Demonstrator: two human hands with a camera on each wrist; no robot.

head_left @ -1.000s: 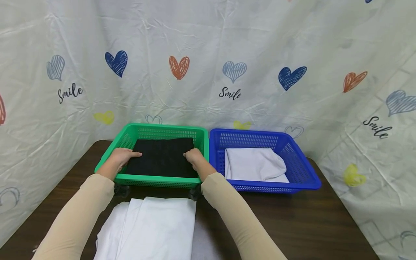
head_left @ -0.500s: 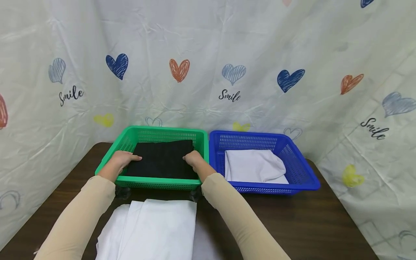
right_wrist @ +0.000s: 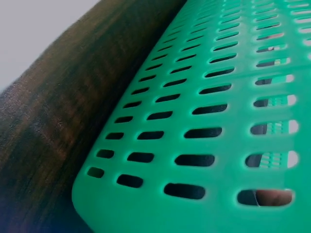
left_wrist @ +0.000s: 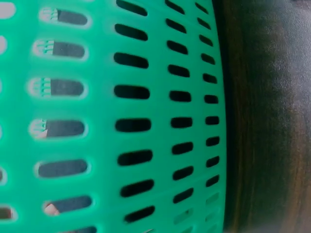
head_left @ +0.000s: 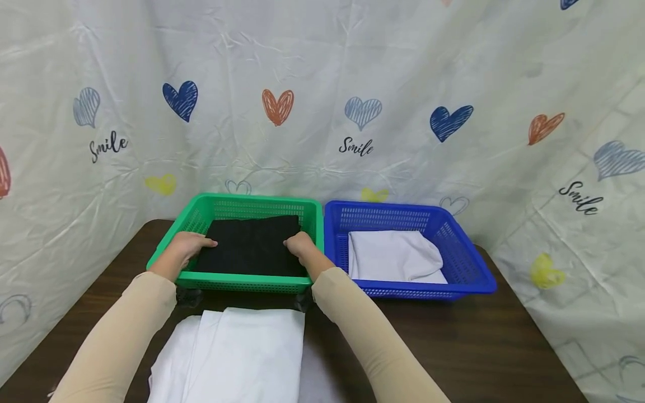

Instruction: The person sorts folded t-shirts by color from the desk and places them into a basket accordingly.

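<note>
A folded black cloth (head_left: 249,246) lies inside the green basket (head_left: 262,282). At its left edge my left hand (head_left: 185,246) holds it, thumb on top and the other fingers mostly hidden. My right hand (head_left: 302,246) grips the right edge in the same way, fingers down the basket's inner side. Both wrist views are filled by the slotted wall of the basket, and only bits of skin show through the slots. A stack of folded white cloth (head_left: 247,352) lies on the table in front, between the forearms.
Touching the green basket on the right is a blue basket (head_left: 466,260) holding a folded white cloth (head_left: 393,254). The dark wooden table (head_left: 453,341) runs back to a white curtain (head_left: 312,56) printed with hearts.
The view shifts slightly up and down. Both hands and the black cloth keep practically the same place in the green basket.
</note>
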